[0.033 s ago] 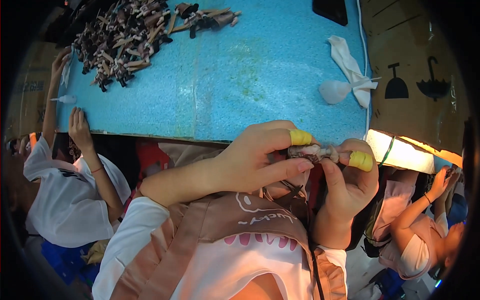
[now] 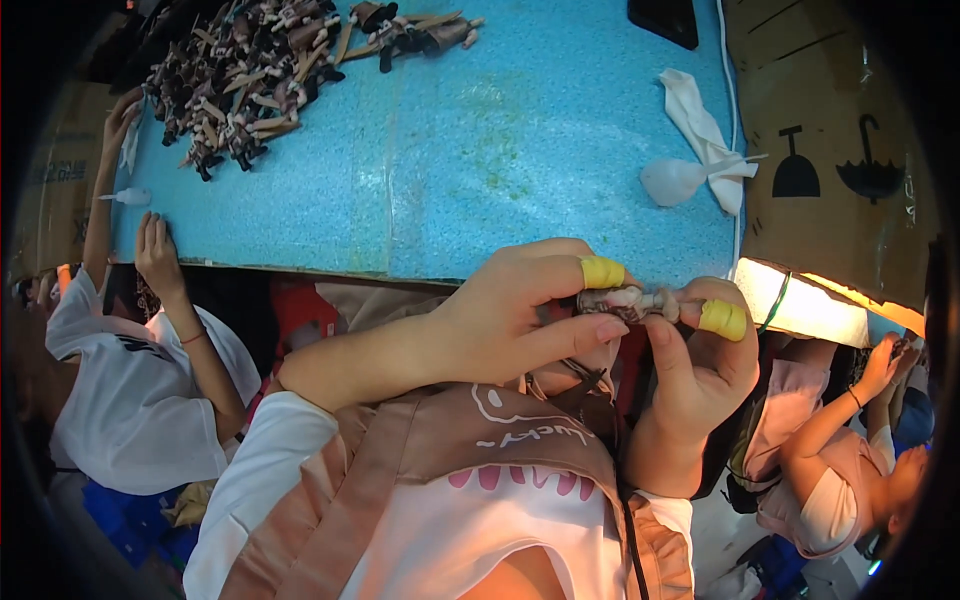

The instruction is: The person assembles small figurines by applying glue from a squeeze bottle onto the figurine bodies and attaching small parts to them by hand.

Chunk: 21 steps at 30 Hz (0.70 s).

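My left hand and my right hand meet just below the near edge of the blue table. Between their fingertips they pinch a small brown and pale toy figure, held sideways. A band of yellow tape wraps my left forefinger. Another yellow band sits on a finger of my right hand. Much of the figure is hidden by my fingers. A heap of several similar small brown figures lies at the far left of the table.
A white cloth lies at the table's right side, and a dark flat object at its far edge. A cardboard box stands to the right. A person in white rests hands on the left table edge; another person in pink is at lower right.
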Each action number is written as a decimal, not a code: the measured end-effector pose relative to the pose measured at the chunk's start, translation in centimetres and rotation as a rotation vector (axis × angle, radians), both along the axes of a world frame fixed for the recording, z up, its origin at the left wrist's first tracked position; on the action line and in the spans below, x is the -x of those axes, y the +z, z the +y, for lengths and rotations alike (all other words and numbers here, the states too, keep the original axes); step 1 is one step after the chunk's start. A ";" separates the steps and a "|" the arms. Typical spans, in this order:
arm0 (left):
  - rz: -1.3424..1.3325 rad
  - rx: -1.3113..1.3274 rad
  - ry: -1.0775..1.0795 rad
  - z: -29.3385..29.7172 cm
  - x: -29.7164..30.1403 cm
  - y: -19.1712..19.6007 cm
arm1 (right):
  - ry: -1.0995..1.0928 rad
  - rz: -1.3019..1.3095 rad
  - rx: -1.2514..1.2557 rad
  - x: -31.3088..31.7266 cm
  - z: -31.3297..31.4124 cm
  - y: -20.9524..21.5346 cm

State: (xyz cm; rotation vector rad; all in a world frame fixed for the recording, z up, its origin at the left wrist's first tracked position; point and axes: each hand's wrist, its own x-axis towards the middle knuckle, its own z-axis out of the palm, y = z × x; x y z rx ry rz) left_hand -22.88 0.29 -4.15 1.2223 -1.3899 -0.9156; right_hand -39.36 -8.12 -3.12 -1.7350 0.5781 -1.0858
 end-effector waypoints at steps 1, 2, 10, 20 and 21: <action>-0.012 0.019 0.034 0.2 0.0 -0.3 | 0.004 0.029 0.004 -0.1 0.0 0.1; -0.001 0.016 0.037 0.2 0.0 -0.4 | 0.007 0.040 0.002 -0.1 0.0 0.1; -0.023 0.017 0.044 -0.3 -0.2 -0.8 | 0.035 0.077 0.052 -0.4 -0.5 -0.2; -0.039 0.039 -0.015 -0.5 -0.5 -1.0 | 0.110 0.033 -0.202 0.2 -0.7 -0.7; -0.046 0.036 -0.013 -0.5 -0.5 -1.1 | 0.057 0.090 -0.100 0.1 -0.5 -0.6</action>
